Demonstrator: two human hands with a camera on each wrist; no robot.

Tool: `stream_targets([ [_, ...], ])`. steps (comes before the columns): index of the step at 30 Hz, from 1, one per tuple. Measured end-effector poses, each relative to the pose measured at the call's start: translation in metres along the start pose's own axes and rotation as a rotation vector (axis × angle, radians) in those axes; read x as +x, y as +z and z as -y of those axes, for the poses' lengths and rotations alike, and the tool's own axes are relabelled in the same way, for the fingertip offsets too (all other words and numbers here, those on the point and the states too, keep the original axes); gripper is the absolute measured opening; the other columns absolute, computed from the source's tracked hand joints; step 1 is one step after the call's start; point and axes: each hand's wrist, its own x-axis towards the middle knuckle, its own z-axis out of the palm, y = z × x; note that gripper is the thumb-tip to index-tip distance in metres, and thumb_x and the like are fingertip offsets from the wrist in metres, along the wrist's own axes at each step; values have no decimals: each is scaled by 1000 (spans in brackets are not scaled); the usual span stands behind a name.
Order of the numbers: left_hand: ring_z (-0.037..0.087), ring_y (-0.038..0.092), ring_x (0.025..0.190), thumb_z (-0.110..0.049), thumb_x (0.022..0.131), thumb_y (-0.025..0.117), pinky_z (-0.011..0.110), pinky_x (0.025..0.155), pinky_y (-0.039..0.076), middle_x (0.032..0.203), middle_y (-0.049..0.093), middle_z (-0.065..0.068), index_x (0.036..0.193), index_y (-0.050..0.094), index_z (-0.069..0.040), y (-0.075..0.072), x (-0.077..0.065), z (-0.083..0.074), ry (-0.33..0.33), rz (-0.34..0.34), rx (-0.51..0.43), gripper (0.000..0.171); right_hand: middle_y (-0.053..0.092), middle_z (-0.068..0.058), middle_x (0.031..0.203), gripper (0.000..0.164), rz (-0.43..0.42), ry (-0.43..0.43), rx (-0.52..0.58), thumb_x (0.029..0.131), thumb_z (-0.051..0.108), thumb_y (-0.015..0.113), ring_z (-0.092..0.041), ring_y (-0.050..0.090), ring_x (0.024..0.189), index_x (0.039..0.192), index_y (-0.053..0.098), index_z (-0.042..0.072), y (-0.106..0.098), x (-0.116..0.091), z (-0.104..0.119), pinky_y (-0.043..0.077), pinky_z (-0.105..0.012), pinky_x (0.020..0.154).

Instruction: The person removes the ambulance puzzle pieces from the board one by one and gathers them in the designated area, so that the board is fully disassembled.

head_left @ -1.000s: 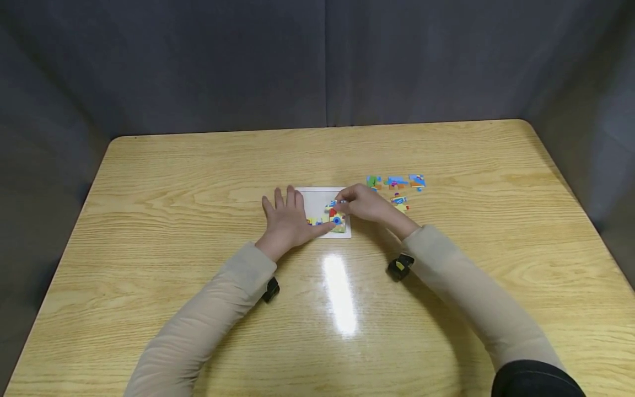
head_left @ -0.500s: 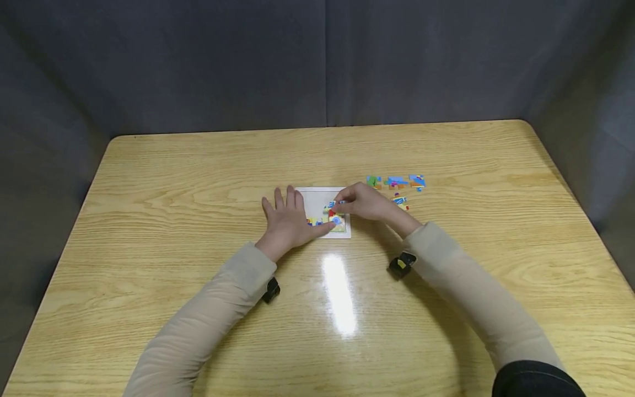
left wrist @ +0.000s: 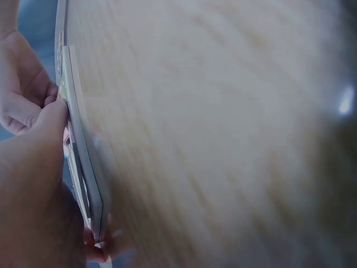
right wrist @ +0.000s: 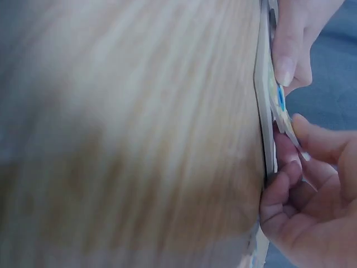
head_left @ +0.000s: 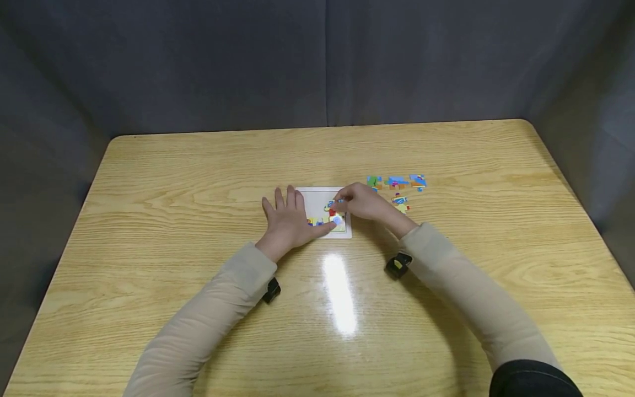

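Observation:
A white puzzle tray lies on the table with colourful jigsaw pieces along its near side. My left hand is spread over the tray's left part, fingers straight, its thumb pressing on the pieces at the near edge. At the tray's right side my right hand pinches a blue, yellow and red jigsaw piece between thumb and fingers. In the right wrist view this jigsaw piece tilts up from the tray, close to the left thumb. The left palm hides part of the tray.
Right of the tray lie several loose jigsaw pieces: a green one, two blue ones in the same row, and a yellow and blue one nearer. Dark curtains stand behind the wooden table.
My right hand has shifted slightly to the left with the pinched jigsaw piece, tilting it a little. The left hand stays in place.

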Motion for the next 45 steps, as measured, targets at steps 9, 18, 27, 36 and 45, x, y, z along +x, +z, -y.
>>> stream_targets([
  [9,43,-4,148,-85,77,35,67,115,2,161,-2,20,153,4,-1,1,-2,-3,15,9,-8,117,58,-3,85,30,-38,101,230,99,20,51,-9,56,69,115,64,-2,-13,2,-11,49,-18,64],
  [18,42,-8,148,-86,76,35,69,113,0,161,-4,18,154,2,-2,0,0,-1,-11,32,-37,119,62,-18,109,37,-22,42,197,102,18,44,-22,62,91,132,54,-1,-31,-17,-7,52,-30,81],
  [27,42,-3,148,-86,76,36,71,111,0,162,2,17,153,6,-3,-1,-1,0,-21,8,-9,117,62,14,74,26,-203,51,360,94,19,61,-5,61,71,109,59,-2,-72,-50,-28,54,-24,70],
  [36,44,1,148,-85,76,36,71,111,1,160,10,17,150,18,0,-3,-3,0,-23,-35,29,115,62,21,80,38,-276,132,368,95,13,58,3,61,74,124,55,-10,-101,-79,-70,55,-16,74],
  [45,42,2,148,-85,76,37,71,112,1,160,12,17,150,18,1,-2,-2,-1,-19,-48,26,115,60,24,77,43,-226,247,352,96,6,54,8,58,74,133,46,-13,-104,-91,-101,54,-14,73],
])
